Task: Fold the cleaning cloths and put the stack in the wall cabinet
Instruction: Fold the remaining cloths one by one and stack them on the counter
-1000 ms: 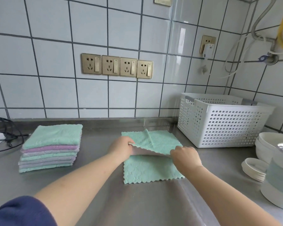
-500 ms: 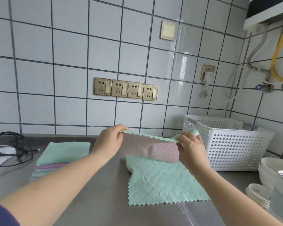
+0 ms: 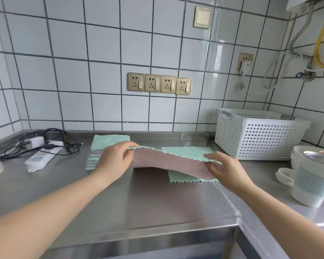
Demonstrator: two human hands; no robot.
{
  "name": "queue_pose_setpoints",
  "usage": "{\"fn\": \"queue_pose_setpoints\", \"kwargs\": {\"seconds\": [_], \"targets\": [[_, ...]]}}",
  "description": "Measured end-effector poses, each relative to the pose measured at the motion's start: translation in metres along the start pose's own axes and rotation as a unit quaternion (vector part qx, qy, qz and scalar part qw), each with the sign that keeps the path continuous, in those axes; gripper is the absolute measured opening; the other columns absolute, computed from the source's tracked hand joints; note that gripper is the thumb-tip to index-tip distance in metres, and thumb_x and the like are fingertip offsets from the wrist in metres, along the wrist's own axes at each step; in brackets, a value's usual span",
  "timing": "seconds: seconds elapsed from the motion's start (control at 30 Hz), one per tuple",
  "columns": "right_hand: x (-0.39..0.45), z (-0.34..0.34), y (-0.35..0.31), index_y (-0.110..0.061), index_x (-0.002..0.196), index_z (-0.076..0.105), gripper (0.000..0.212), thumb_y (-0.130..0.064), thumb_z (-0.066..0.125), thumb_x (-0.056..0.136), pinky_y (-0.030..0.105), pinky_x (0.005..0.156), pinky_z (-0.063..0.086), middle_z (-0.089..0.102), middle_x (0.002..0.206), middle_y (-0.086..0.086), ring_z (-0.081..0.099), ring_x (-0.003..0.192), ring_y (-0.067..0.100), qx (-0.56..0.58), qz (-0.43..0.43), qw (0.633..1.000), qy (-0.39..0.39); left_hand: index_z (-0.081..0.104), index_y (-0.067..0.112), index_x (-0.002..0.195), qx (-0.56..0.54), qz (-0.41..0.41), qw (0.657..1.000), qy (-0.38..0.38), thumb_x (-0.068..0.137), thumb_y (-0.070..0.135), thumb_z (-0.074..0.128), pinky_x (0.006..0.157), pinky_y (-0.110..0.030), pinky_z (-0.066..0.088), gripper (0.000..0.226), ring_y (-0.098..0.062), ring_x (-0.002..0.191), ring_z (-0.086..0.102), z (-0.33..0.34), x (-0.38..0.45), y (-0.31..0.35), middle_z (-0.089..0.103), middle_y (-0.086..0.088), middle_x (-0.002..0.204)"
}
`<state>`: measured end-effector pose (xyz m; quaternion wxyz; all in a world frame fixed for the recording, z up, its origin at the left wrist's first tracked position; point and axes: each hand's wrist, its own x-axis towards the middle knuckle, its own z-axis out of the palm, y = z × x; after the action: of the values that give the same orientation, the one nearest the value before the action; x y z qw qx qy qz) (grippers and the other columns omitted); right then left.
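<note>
Centrally, cloth [image 3: 168,161], green over pink, lifted above counter [image 3: 138,202]; left hand [image 3: 114,161] pinches its left edge, right hand [image 3: 226,167] its right, partly hiding a flat green cloth [image 3: 187,178]. Far left: folded stack [image 3: 101,152], cables [image 3: 51,143]. Right: basket [image 3: 260,135], bowls [image 3: 297,157], cropped. 4 sockets [image 3: 159,83] behind.

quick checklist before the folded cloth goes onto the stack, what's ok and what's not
1. Left hand grips the held cloth: ok.
2. Right hand pinches its other end: ok.
3. Fold edges aligned: cannot tell, underside hidden.
4. Top of the stack free of objects: ok.
5. Flat green cloth not caught up in the held one: cannot tell, they overlap.
6. Stack square: ok, layers look even.
</note>
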<state>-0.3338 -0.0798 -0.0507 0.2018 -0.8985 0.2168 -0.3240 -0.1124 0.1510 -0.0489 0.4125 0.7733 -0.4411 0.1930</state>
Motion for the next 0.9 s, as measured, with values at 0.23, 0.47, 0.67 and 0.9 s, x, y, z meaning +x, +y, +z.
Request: {"fn": "queue_pose_setpoints", "kwargs": {"seconds": [0.23,0.47,0.67,0.9], "targets": [[-0.047,0.01,-0.022,-0.014,0.078,0.06,0.01,-0.018,0.059,0.087,0.03,0.059,0.041,0.063,0.072,0.009,0.054,0.066,0.017,0.064,0.041,0.994,-0.08,0.064,0.033,0.074,-0.066,-0.069,0.983,-0.159,0.067,0.036,0.044,0.063,-0.018,0.036,0.021,0.001,0.062,0.05,-0.033,-0.048,0.0,0.065,0.014,0.068],[-0.047,0.041,-0.012,-0.002,0.074,0.053,0.04,-0.04,0.064,0.084,0.028,0.055,0.024,0.047,0.065,0.001,0.037,0.058,0.012,-0.043,0.096,0.982,-0.158,0.062,0.024,0.076,0.015,-0.14,0.954,-0.263,0.087,0.017,0.052,0.06,-0.008,0.034,0.016,-0.003,0.074,0.052,-0.017,-0.067,-0.025,0.059,0.014,0.076],[-0.035,0.057,-0.003,-0.007,0.089,0.065,0.029,-0.036,0.062,0.087,0.024,0.056,0.032,0.057,0.074,-0.003,0.048,0.065,0.011,-0.076,0.127,0.97,-0.193,0.061,0.015,0.113,0.016,-0.153,0.965,-0.212,0.085,0.015,0.062,0.085,-0.018,0.034,0.028,-0.014,0.115,0.053,-0.006,-0.058,-0.048,0.06,0.003,0.119],[-0.014,0.066,0.005,-0.02,0.095,0.065,0.014,-0.031,0.059,0.089,0.029,0.069,0.05,0.067,0.088,-0.005,0.061,0.08,0.013,-0.041,0.156,0.975,-0.153,0.054,0.014,0.124,0.022,-0.17,0.968,-0.184,0.085,0.015,0.064,0.091,-0.02,0.032,0.04,-0.017,0.122,0.048,0.02,-0.041,-0.067,0.055,-0.001,0.131]]}}
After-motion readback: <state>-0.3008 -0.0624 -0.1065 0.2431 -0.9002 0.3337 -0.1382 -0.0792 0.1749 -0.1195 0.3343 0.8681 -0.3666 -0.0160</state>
